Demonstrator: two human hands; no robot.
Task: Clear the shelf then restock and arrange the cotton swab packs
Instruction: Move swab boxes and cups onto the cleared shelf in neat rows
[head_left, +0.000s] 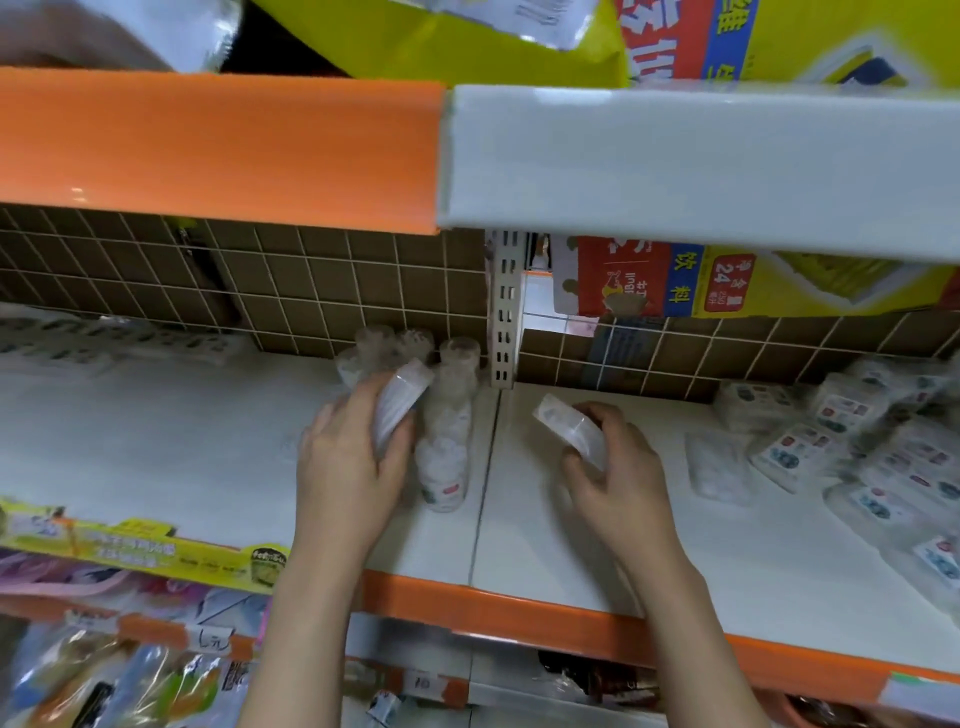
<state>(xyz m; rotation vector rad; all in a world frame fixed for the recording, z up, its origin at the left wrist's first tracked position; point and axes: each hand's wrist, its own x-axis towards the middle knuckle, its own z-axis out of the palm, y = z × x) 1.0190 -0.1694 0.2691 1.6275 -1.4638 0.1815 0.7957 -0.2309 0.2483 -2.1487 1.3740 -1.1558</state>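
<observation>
My left hand (348, 457) and right hand (618, 457) each grip a light, rigid, slick clear swab tub (400, 402) by its sides, mid-frame.

Bright even light, soft motion blur, edges bowed.

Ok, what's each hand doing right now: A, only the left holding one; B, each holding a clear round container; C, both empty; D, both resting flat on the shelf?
B: the left hand grips a clear round container, and the right hand grips another.
</observation>
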